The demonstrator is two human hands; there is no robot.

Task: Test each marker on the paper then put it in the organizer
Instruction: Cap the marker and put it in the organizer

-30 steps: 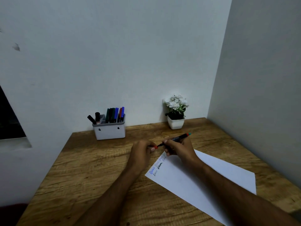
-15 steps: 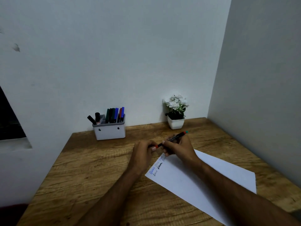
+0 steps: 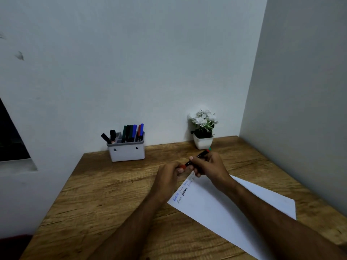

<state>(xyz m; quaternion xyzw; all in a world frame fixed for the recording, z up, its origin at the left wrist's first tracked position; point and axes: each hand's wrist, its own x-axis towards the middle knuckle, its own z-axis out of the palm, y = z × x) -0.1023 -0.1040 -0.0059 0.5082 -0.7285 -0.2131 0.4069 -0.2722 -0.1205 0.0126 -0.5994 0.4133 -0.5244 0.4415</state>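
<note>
A black marker [image 3: 199,157] with a red band and a teal end is held above the top corner of the white paper [image 3: 225,209]. My right hand [image 3: 208,166] grips its barrel. My left hand [image 3: 169,174] pinches the red cap at its lower end. Blue and black test scribbles run along the paper's left edge. The grey organizer [image 3: 126,152] stands by the back wall and holds several markers upright, green, black, blue and red.
A small white pot with white flowers [image 3: 203,132] sits at the back, close behind my right hand. The wooden desk [image 3: 105,203] ends at walls behind and on the right. A dark opening is at far left.
The hands have drawn closer together, so the red cap now meets the marker's tip. The marker's teal end has tilted slightly up and left.
</note>
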